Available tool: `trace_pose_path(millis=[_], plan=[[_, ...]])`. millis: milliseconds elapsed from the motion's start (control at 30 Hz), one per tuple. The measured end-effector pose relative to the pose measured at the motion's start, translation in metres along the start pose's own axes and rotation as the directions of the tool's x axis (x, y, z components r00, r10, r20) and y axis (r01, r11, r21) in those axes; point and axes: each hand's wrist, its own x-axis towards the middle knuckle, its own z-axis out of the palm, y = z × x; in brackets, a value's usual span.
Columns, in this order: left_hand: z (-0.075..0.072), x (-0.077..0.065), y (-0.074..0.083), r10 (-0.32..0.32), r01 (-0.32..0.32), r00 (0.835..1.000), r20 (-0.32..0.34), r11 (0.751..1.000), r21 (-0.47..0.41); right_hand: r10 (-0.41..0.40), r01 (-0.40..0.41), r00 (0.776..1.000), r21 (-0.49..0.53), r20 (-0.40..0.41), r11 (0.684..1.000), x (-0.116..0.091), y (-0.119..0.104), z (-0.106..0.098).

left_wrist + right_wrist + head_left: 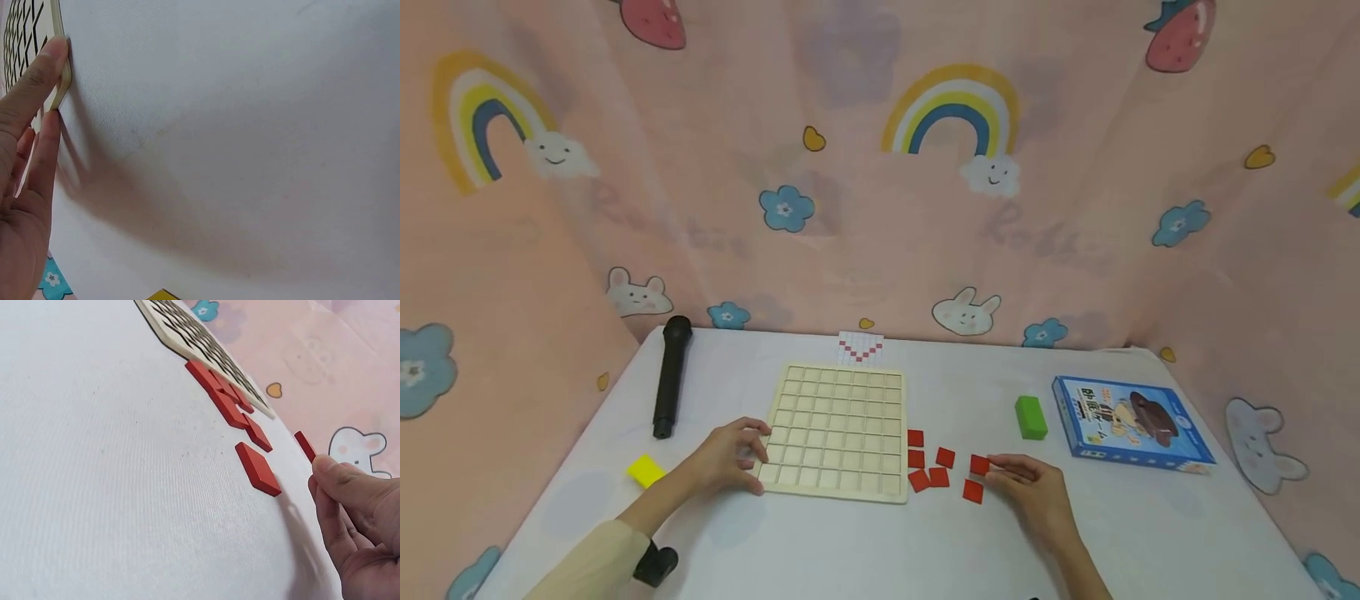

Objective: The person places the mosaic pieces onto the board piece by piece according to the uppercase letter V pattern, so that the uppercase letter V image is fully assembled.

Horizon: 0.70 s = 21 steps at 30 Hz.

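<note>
A square wooden grid board [838, 429] with rows of bare recesses lies in the middle of the table. My left hand [730, 458] grips its near left corner, the thumb [53, 53] and a finger pressing on the board's edges. Right of the board, several small red square tiles [938, 477] lie loosely scattered. My right hand [1033, 498] pinches one red tile [305, 446] between thumb and fingers, raised off the table. Just below it another red tile [257, 470] lies flat on the white cloth.
Behind the board stands a pattern card [861, 348] with a red V of squares. A black microphone-like stick [671, 375] and a yellow block [645, 471] are on the left. A green block [1031, 417] and a blue game box [1131, 422] lie on the right.
</note>
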Motion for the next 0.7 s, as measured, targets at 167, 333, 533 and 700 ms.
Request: trace_pose_path(millis=[167, 333, 533, 700], plan=[[0.001, 0.001, -0.002, 0.002, -0.001, 1.000, -0.010, 1.000, 0.022, -0.010, 0.010, 1.000, -0.005, 0.000, 1.000, 0.003, -0.004, 0.011], [0.001, 0.004, 0.002, 0.026, -0.027, 1.000, 0.005, 0.999, 0.025, 0.006, -0.006, 1.000, -0.001, -0.002, 1.000, 0.004, -0.007, 0.017], [-0.001, 0.005, 0.004, 0.042, -0.042, 0.999, 0.028, 0.999, 0.012, 0.009, -0.009, 1.000, 0.011, -0.009, 1.000, 0.005, -0.010, 0.025], [-0.003, 0.002, 0.002, 0.027, -0.027, 0.999, 0.017, 1.000, 0.011, -0.002, 0.002, 1.000, 0.007, -0.006, 1.000, 0.006, -0.018, 0.039]])
